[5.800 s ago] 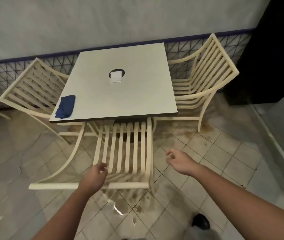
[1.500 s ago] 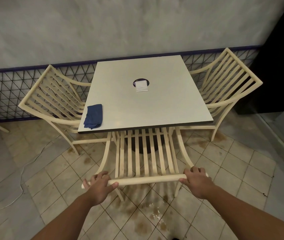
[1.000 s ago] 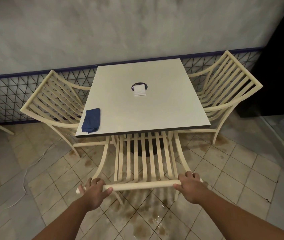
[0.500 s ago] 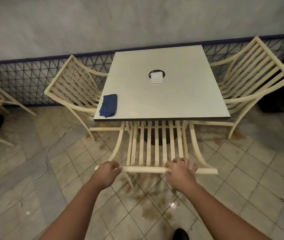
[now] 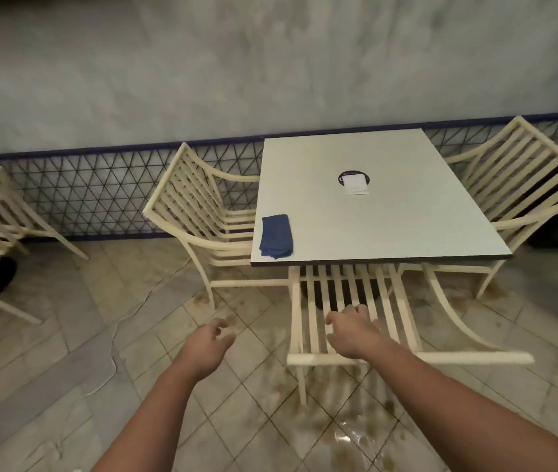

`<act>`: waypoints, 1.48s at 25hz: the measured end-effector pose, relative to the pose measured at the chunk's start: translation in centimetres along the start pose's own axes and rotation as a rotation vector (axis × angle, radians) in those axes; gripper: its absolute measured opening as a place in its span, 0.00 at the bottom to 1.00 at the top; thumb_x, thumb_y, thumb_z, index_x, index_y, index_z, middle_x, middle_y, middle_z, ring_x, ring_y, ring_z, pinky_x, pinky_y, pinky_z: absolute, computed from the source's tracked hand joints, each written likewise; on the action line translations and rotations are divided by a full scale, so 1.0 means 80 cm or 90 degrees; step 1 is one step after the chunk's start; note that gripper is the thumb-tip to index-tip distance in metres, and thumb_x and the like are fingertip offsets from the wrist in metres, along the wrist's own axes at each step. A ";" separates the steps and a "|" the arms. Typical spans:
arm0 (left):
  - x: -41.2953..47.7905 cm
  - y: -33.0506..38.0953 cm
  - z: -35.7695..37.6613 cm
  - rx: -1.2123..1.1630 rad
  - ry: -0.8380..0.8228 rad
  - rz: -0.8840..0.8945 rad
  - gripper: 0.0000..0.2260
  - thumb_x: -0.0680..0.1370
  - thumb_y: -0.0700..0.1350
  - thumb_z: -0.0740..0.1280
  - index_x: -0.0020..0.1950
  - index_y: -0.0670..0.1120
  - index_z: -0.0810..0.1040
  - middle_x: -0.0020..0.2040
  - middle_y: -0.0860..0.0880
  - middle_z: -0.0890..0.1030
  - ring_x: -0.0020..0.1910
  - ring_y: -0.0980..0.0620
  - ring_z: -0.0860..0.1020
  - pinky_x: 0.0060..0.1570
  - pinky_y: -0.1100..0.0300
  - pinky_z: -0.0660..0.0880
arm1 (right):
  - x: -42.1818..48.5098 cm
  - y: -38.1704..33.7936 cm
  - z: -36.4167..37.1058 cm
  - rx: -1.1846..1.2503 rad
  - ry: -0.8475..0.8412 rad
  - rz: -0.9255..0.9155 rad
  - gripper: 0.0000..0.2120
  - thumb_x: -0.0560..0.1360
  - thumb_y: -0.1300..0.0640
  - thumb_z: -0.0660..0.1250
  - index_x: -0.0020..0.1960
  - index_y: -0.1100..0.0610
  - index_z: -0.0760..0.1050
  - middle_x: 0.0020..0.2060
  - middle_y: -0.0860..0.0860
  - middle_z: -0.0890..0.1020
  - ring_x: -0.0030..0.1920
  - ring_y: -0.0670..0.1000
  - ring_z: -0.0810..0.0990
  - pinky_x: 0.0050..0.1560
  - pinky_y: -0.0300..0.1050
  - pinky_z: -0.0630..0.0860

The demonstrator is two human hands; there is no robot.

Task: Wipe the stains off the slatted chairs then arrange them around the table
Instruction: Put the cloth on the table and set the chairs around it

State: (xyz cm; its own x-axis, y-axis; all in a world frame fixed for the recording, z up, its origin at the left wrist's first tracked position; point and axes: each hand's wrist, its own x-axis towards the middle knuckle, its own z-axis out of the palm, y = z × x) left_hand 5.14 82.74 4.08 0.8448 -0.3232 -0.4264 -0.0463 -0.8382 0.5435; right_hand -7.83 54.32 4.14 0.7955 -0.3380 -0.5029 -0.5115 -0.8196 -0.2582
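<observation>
Wet tiles [image 5: 100, 335]; chair [image 5: 403, 311] at surface's [image 5: 373, 226] near edge looks light, stiff, so we'd grab its top rail [image 5: 475, 358]; left hand [image 5: 206, 345] loose, empty, right hand's [image 5: 352, 332] grip unclear.

No readable text, white card [image 5: 356, 184] on table [image 5: 397, 229] perhaps printed, illegible

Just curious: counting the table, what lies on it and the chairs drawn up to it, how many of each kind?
Slatted chairs: 3
Table: 1
Blue cloth: 1
White card: 1
Total: 6
</observation>
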 end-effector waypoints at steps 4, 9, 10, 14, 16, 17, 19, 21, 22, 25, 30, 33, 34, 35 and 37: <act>0.033 -0.068 -0.104 -0.019 0.023 0.009 0.20 0.83 0.55 0.66 0.72 0.49 0.74 0.69 0.44 0.77 0.66 0.44 0.76 0.63 0.51 0.71 | 0.019 -0.115 0.013 -0.009 0.018 0.034 0.23 0.80 0.48 0.62 0.75 0.43 0.66 0.76 0.57 0.64 0.76 0.61 0.55 0.71 0.66 0.62; 0.058 -0.133 -0.174 -0.057 0.025 0.014 0.20 0.83 0.55 0.66 0.72 0.48 0.74 0.69 0.44 0.77 0.66 0.45 0.75 0.59 0.53 0.70 | 0.030 -0.217 0.031 0.001 -0.002 0.027 0.24 0.80 0.46 0.62 0.76 0.44 0.65 0.75 0.56 0.65 0.76 0.60 0.56 0.72 0.66 0.61; 0.063 -0.141 -0.180 -0.065 0.021 0.013 0.20 0.83 0.55 0.66 0.72 0.48 0.74 0.69 0.44 0.77 0.66 0.45 0.75 0.59 0.53 0.70 | 0.033 -0.229 0.032 0.010 -0.008 0.022 0.25 0.80 0.47 0.62 0.76 0.44 0.65 0.76 0.56 0.64 0.76 0.60 0.56 0.72 0.65 0.61; 0.084 -0.168 -0.196 -0.069 0.012 0.009 0.19 0.82 0.53 0.67 0.71 0.47 0.75 0.69 0.42 0.77 0.67 0.45 0.75 0.63 0.52 0.71 | 0.060 -0.260 0.020 0.097 -0.047 -0.009 0.23 0.81 0.50 0.62 0.76 0.47 0.66 0.74 0.57 0.67 0.76 0.59 0.59 0.71 0.59 0.67; 0.102 -0.175 -0.210 -0.061 0.006 0.003 0.20 0.82 0.53 0.67 0.72 0.47 0.74 0.70 0.42 0.76 0.68 0.45 0.75 0.65 0.52 0.71 | 0.088 -0.274 0.014 0.152 -0.056 -0.022 0.23 0.81 0.51 0.63 0.75 0.49 0.67 0.73 0.56 0.71 0.72 0.58 0.68 0.69 0.55 0.72; 0.115 -0.176 -0.218 -0.053 0.002 0.001 0.20 0.82 0.54 0.67 0.72 0.48 0.74 0.70 0.43 0.76 0.68 0.44 0.75 0.66 0.51 0.71 | 0.102 -0.282 0.010 0.171 -0.061 -0.022 0.22 0.81 0.52 0.63 0.75 0.49 0.68 0.72 0.55 0.73 0.69 0.57 0.71 0.68 0.54 0.73; 0.144 -0.178 -0.236 -0.032 -0.007 -0.002 0.21 0.82 0.55 0.66 0.73 0.49 0.74 0.71 0.43 0.76 0.68 0.44 0.75 0.67 0.49 0.71 | 0.134 -0.301 0.001 0.181 -0.080 -0.025 0.22 0.81 0.53 0.63 0.75 0.50 0.69 0.71 0.54 0.73 0.68 0.56 0.73 0.68 0.53 0.73; 0.181 -0.179 -0.255 -0.019 -0.009 -0.004 0.21 0.82 0.55 0.67 0.73 0.49 0.73 0.71 0.43 0.75 0.69 0.44 0.74 0.66 0.51 0.70 | 0.173 -0.323 -0.005 0.186 -0.109 -0.033 0.21 0.81 0.55 0.62 0.74 0.51 0.70 0.71 0.54 0.73 0.69 0.56 0.72 0.69 0.52 0.71; 0.203 -0.179 -0.266 -0.014 -0.011 -0.006 0.21 0.82 0.55 0.67 0.73 0.49 0.73 0.72 0.43 0.75 0.69 0.44 0.74 0.66 0.51 0.70 | 0.193 -0.335 -0.010 0.192 -0.118 -0.037 0.20 0.81 0.55 0.62 0.74 0.52 0.70 0.70 0.54 0.74 0.69 0.56 0.72 0.69 0.52 0.71; 0.278 -0.177 -0.304 -0.020 -0.023 -0.021 0.22 0.82 0.55 0.66 0.74 0.48 0.72 0.72 0.42 0.74 0.70 0.44 0.73 0.66 0.51 0.70 | 0.266 -0.365 -0.025 0.205 -0.127 -0.031 0.19 0.82 0.55 0.62 0.73 0.54 0.71 0.68 0.54 0.75 0.67 0.56 0.73 0.66 0.49 0.70; 0.412 -0.161 -0.375 -0.016 -0.011 -0.055 0.20 0.82 0.55 0.66 0.72 0.48 0.73 0.71 0.43 0.75 0.68 0.44 0.74 0.65 0.50 0.71 | 0.401 -0.424 -0.071 0.223 -0.138 -0.025 0.17 0.81 0.52 0.64 0.68 0.53 0.74 0.65 0.54 0.77 0.61 0.54 0.76 0.62 0.48 0.74; 0.478 -0.150 -0.414 -0.040 -0.008 -0.064 0.19 0.82 0.53 0.66 0.71 0.46 0.74 0.70 0.42 0.75 0.67 0.44 0.75 0.61 0.53 0.71 | 0.472 -0.466 -0.108 0.239 -0.127 -0.019 0.17 0.80 0.52 0.62 0.68 0.52 0.74 0.63 0.52 0.77 0.57 0.52 0.76 0.55 0.45 0.73; 0.495 -0.146 -0.424 -0.050 -0.004 -0.065 0.19 0.82 0.52 0.67 0.70 0.47 0.74 0.68 0.43 0.76 0.65 0.45 0.76 0.60 0.53 0.72 | 0.490 -0.477 -0.117 0.250 -0.124 -0.011 0.18 0.80 0.51 0.63 0.69 0.52 0.74 0.62 0.52 0.78 0.55 0.51 0.77 0.52 0.43 0.73; 0.512 -0.143 -0.434 -0.065 -0.001 -0.072 0.18 0.82 0.52 0.67 0.69 0.47 0.75 0.65 0.45 0.76 0.61 0.46 0.76 0.59 0.53 0.73 | 0.509 -0.489 -0.125 0.263 -0.128 -0.003 0.17 0.80 0.51 0.64 0.69 0.52 0.74 0.60 0.52 0.78 0.52 0.49 0.77 0.47 0.42 0.73; 0.545 -0.141 -0.450 -0.108 0.005 -0.084 0.13 0.82 0.51 0.67 0.65 0.48 0.76 0.61 0.47 0.77 0.55 0.48 0.76 0.55 0.55 0.72 | 0.543 -0.510 -0.137 0.287 -0.137 0.023 0.15 0.81 0.53 0.65 0.67 0.54 0.75 0.57 0.51 0.77 0.49 0.48 0.77 0.43 0.39 0.73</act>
State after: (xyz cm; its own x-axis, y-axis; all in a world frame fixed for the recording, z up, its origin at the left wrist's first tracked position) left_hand 61.67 93.92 5.39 0.8422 -0.2118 -0.4958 0.1543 -0.7865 0.5980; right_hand 51.16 68.02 1.93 0.7141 -0.2208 -0.6643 -0.6646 -0.5118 -0.5444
